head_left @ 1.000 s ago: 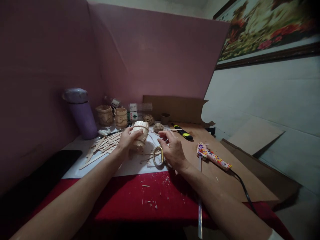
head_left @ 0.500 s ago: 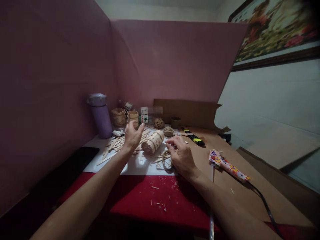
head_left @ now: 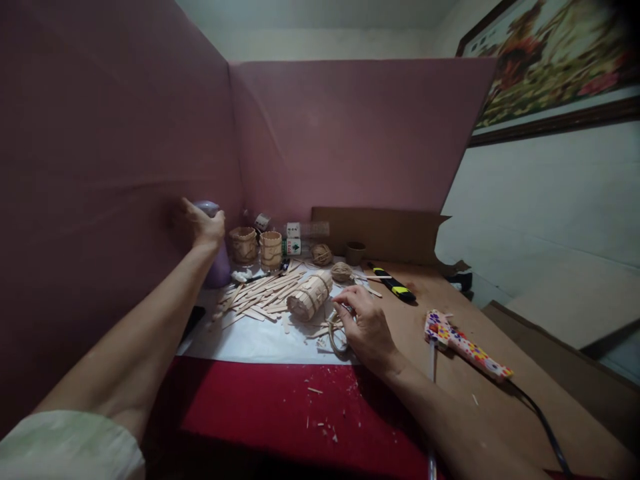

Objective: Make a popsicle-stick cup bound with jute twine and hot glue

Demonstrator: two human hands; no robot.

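My left hand [head_left: 204, 228] is at the upper part of a purple bottle [head_left: 219, 270] at the far left, thumb and fingers spread to either side of its lid. Whether they press on it is unclear. My right hand [head_left: 367, 327] rests over a coil of twine [head_left: 336, 337], thumb and fingertips drawn together in a pinch. What lies between those fingertips is too small to make out. Just left of it, a cylinder covered with wooden sticks [head_left: 310, 297] lies on its side, bound with twine. Loose craft sticks [head_left: 260, 297] are heaped beyond it on a white sheet [head_left: 240, 343].
Two stick-covered cups [head_left: 271, 252] stand at the back, beside clear bottles [head_left: 293, 247]. Twine balls [head_left: 342, 271] and a small brown pot [head_left: 355, 253] are nearby. A black-and-yellow cutter [head_left: 395, 285] and a flowered glue gun [head_left: 465, 343] with a cord lie on the right-hand board.
My left hand has moved left from above the craft sticks to the purple bottle. My right hand keeps its pinch by the twine coil. The view has tilted up slightly.
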